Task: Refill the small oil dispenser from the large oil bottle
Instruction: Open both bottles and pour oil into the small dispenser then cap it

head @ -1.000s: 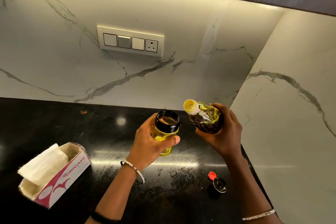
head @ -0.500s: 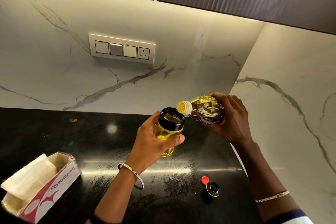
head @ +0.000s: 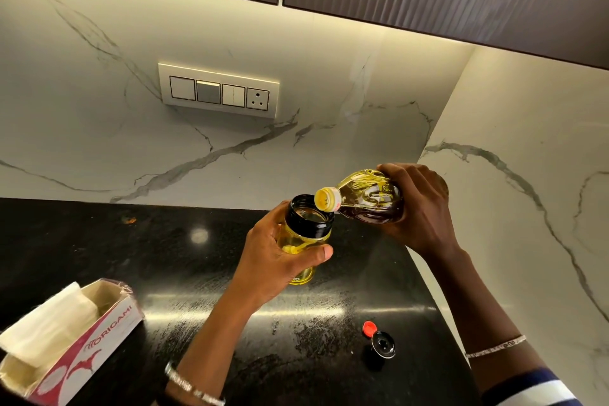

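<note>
Left hand (head: 273,257): grips the small oil dispenser (head: 304,237), lidless, held above the table (head: 131,257).
Right hand (head: 421,208): wraps the large oil bottle (head: 365,198), tipped, yellow mouth at the dispenser's rim.
Cap (head: 382,343): on table (red piece beside it).

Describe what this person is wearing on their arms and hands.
No gloves on either hand. The left hand has a thin silver bangle at the wrist. The right hand has a second silver bangle on the forearm, and past it a dark blue sleeve with white stripes.
</note>
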